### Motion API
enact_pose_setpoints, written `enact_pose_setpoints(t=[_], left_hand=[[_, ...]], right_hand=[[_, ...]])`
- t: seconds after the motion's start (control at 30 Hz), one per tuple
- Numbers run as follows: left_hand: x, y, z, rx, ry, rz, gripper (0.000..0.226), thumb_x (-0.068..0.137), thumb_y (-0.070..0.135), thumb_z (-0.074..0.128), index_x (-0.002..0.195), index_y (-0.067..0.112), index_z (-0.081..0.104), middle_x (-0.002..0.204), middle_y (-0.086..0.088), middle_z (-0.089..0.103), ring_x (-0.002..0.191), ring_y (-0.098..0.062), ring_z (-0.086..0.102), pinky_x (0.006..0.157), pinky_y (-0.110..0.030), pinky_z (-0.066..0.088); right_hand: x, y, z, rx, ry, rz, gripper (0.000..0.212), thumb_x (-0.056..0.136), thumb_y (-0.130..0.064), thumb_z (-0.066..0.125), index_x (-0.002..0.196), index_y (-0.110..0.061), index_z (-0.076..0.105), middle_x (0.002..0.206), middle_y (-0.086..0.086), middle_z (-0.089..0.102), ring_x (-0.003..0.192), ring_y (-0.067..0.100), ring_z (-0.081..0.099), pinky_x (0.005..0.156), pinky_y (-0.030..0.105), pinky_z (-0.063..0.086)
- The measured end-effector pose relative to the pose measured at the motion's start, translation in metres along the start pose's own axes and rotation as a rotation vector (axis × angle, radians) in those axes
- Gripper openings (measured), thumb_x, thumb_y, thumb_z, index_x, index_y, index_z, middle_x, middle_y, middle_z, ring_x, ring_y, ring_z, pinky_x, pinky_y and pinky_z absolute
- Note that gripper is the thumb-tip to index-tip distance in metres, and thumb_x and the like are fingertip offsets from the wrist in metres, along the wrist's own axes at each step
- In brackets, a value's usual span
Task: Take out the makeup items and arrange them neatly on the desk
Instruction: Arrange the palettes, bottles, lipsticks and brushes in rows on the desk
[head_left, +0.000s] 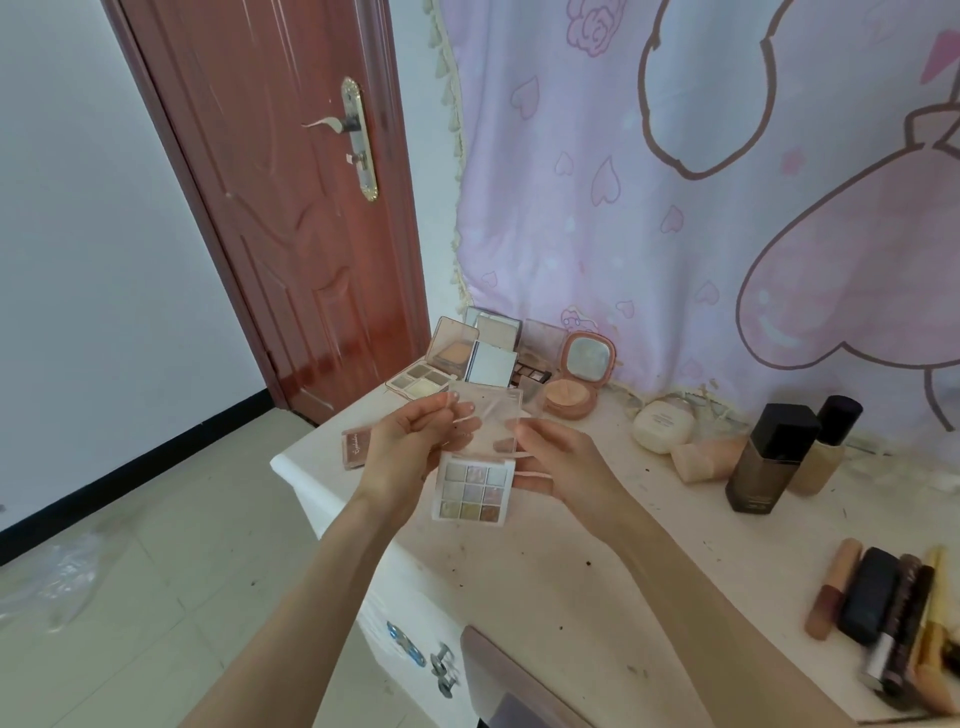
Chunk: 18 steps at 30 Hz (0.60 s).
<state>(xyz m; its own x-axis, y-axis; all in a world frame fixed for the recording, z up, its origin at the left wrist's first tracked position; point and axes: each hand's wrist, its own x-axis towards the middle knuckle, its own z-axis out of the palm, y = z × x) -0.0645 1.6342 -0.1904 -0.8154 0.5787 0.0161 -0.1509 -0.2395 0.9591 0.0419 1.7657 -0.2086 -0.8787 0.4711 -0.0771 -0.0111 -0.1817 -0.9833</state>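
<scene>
Both hands hold an opened nine-pan eyeshadow palette (474, 491) above the counter (597, 566): the left grip (415, 447) is curled round its clear raised lid, the right grip (558, 465) pinches the right edge (hinge side unclear). Behind stand more open palettes (441, 364) and a round compact (579, 379); foundation bottles (769, 460) stand to the right, lip tubes (878, 603) nearer.
</scene>
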Motion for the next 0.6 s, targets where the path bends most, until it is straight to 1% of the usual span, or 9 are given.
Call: enact_pose_setpoints(t=[0.1,0.23,0.3,0.37,0.4,0.47,0.5,0.53,0.6], left_hand=[[0.01,0.008,-0.005,-0.013,0.02,-0.012,0.02,0.09,-0.003,0.05,0.106,0.003,0.06,0.096,-0.01,0.07,0.081,-0.015,0.07,0.065,-0.02,0.055],[0.024,0.016,-0.02,0.056,0.019,-0.028,0.02,0.092,0.006,0.051,0.109,0.008,0.062,0.087,-0.002,0.073,0.073,-0.009,0.069,0.055,-0.018,0.052],[0.033,0.012,-0.034,0.309,0.093,-0.013,0.021,0.095,0.014,0.049,0.111,0.013,0.063,0.096,0.0,0.071,0.081,-0.008,0.067,0.06,-0.018,0.052],[0.042,0.002,-0.056,0.753,0.184,0.03,0.028,0.096,0.018,0.043,0.12,0.015,0.059,0.116,-0.002,0.064,0.096,-0.013,0.061,0.077,-0.021,0.048],[0.046,-0.005,-0.067,0.993,0.168,0.04,0.032,0.097,0.018,0.04,0.125,0.014,0.055,0.125,-0.003,0.058,0.106,-0.017,0.057,0.087,-0.023,0.043],[0.052,-0.022,-0.084,1.389,0.017,0.062,0.038,0.098,0.023,0.035,0.135,0.015,0.044,0.143,-0.003,0.04,0.132,-0.023,0.035,0.107,-0.033,0.028],[0.054,-0.03,-0.088,1.494,-0.058,0.075,0.041,0.099,0.029,0.033,0.139,0.02,0.038,0.149,-0.001,0.031,0.138,-0.023,0.022,0.113,-0.039,0.018],[0.056,-0.036,-0.089,1.561,-0.125,0.082,0.044,0.099,0.035,0.031,0.142,0.026,0.031,0.152,0.001,0.024,0.141,-0.023,0.014,0.114,-0.044,0.011],[0.058,-0.045,-0.086,1.667,-0.244,0.118,0.048,0.098,0.042,0.027,0.145,0.033,0.021,0.155,0.003,0.013,0.142,-0.023,0.005,0.114,-0.047,0.004]], right_hand=[[0.01,-0.012,0.011,-0.12,-0.025,-0.042,0.013,0.093,-0.015,0.053,0.093,-0.011,0.065,0.081,0.007,0.07,0.07,0.017,0.07,0.063,0.026,0.057],[0.028,-0.021,0.024,-0.114,-0.005,0.006,0.01,0.092,-0.012,0.054,0.091,-0.007,0.063,0.077,0.007,0.07,0.064,0.02,0.068,0.06,0.031,0.059],[0.039,-0.02,0.028,-0.046,0.033,0.043,0.008,0.091,-0.013,0.056,0.093,-0.007,0.061,0.077,0.008,0.071,0.064,0.022,0.069,0.06,0.034,0.059],[0.05,-0.018,0.03,0.042,0.079,0.075,0.007,0.091,-0.012,0.055,0.092,-0.007,0.059,0.075,0.007,0.072,0.063,0.021,0.069,0.057,0.033,0.058],[0.056,-0.018,0.03,0.084,0.108,0.084,0.006,0.092,-0.01,0.053,0.089,-0.007,0.057,0.075,0.007,0.072,0.063,0.022,0.07,0.056,0.032,0.057],[0.069,-0.018,0.03,0.156,0.17,0.101,0.008,0.093,-0.008,0.05,0.086,-0.009,0.053,0.078,0.011,0.07,0.066,0.023,0.069,0.056,0.034,0.057],[0.076,-0.019,0.031,0.183,0.198,0.108,0.008,0.094,-0.008,0.048,0.086,-0.009,0.052,0.081,0.013,0.068,0.068,0.024,0.068,0.055,0.034,0.057],[0.082,-0.02,0.031,0.206,0.217,0.112,0.008,0.095,-0.007,0.047,0.087,-0.009,0.05,0.082,0.013,0.066,0.069,0.023,0.066,0.054,0.033,0.057],[0.092,-0.022,0.032,0.243,0.244,0.102,0.008,0.096,-0.007,0.043,0.091,-0.007,0.049,0.083,0.013,0.064,0.069,0.022,0.065,0.049,0.03,0.056]])
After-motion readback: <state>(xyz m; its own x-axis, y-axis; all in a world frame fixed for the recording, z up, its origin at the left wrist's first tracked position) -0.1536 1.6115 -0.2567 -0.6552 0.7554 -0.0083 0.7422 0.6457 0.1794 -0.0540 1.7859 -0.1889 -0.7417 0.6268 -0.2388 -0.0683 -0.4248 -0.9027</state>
